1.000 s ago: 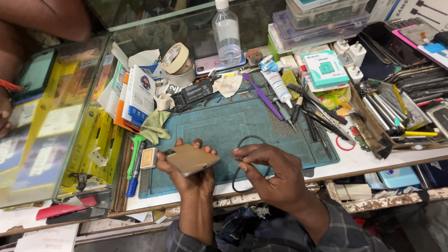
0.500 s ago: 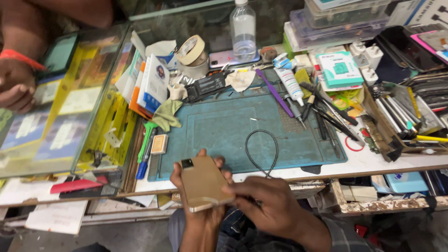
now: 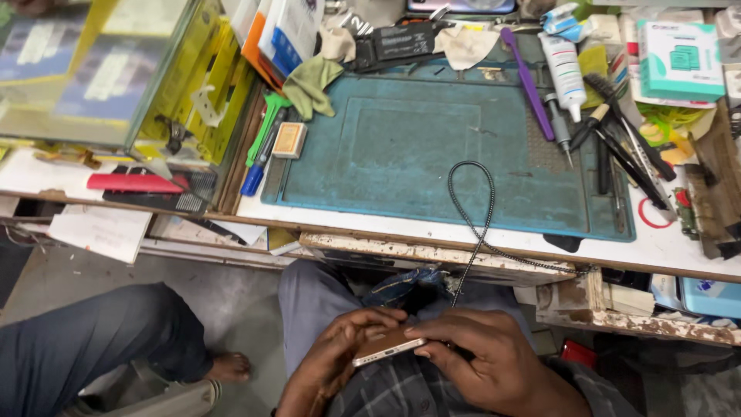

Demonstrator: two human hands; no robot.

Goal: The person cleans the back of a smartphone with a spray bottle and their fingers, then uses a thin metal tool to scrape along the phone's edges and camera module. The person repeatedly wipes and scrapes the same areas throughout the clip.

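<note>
Low over the lap, the left hand (image 3: 340, 351) and the right hand (image 3: 482, 359) both close their grip on a slim smartphone (image 3: 388, 348), held edge-on so that only its pale side rim shows. The left fingers wrap it from below and behind; the right thumb and fingertips pinch its near end. A braided black cable (image 3: 480, 208) runs from the right hand up over the chipped front edge of the bench (image 3: 432, 232) and loops on the teal work mat (image 3: 417, 147).

To the left, near the floor, another person's knee in dark trousers and a bare foot (image 3: 228, 367) show.

On the mat's left edge lie a small orange box (image 3: 289, 140), a blue pen (image 3: 257, 174) and a green tool (image 3: 266, 123). At its right side lie a purple spudger (image 3: 527, 81), a white glue tube (image 3: 563, 69) and several dark-handled tools (image 3: 617, 139). Farther back sit a green cloth (image 3: 312, 83), a black flat battery (image 3: 397, 42) and a mint-green carton (image 3: 679, 58). A yellow-framed glass case (image 3: 116, 77) stands at far left.
</note>
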